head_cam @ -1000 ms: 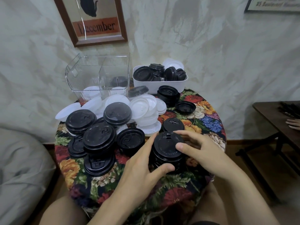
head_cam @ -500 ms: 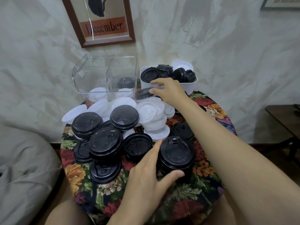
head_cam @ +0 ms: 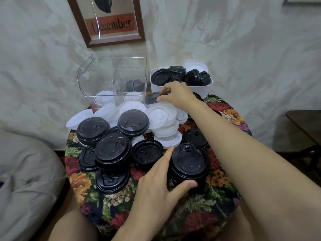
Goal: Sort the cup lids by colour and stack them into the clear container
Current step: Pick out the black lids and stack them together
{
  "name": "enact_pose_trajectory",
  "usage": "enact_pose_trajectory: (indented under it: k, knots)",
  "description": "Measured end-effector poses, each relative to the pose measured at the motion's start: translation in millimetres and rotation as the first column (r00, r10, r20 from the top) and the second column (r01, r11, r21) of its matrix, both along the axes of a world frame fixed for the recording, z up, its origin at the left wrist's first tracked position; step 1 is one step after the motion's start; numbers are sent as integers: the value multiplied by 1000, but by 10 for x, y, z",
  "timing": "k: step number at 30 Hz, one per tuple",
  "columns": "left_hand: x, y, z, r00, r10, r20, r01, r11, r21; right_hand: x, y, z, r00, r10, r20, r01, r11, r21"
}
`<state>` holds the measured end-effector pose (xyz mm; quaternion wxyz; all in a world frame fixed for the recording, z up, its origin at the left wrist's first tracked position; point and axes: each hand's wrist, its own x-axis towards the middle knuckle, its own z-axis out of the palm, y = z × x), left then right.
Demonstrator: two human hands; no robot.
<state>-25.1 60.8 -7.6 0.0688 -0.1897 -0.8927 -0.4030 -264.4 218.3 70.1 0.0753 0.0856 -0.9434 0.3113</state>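
left hand (head_cam: 161, 185): wraps black lid stack (head_cam: 188, 164) at near side of surface (head_cam: 217, 199) | right hand (head_cam: 177, 96): pinches single black lid (head_cam: 152, 99) just beside clear container (head_cam: 112, 75), above white lids (head_cam: 163, 119)

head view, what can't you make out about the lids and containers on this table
- Clear plastic container, head view: ribbed walls and glare blur the lids inside; count unclear.
- White rectangular tub: its wall and the right hand hide the lower lids.
- Single black plastic lid: right hand's fingers cover its right edge.
- Stack of black plastic lids: left hand hides its left side.
- Framed December print: top cut off by picture edge.
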Motion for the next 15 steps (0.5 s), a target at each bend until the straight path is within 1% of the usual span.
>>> enact_pose_trajectory:
  k: [5,8,11,15]
  knots:
    - [3,-5,-2,1000,-1,0,1,1000,5,95,68,73,999,-15,-50,12,998,-54]
    - [1,-7,-12,1000,-5,1,5,1000,7,295,175,179,994,-50,-98,39,993,-111]
    - [3,-16,-14,1000,-9,-7,9,1000,12,683,345,267,973,-92,-213,63,988,-142]
    - [2,-16,12,1000,0,-2,0,1000,20,1516,564,209,928,-125,-351,78,986,-145]
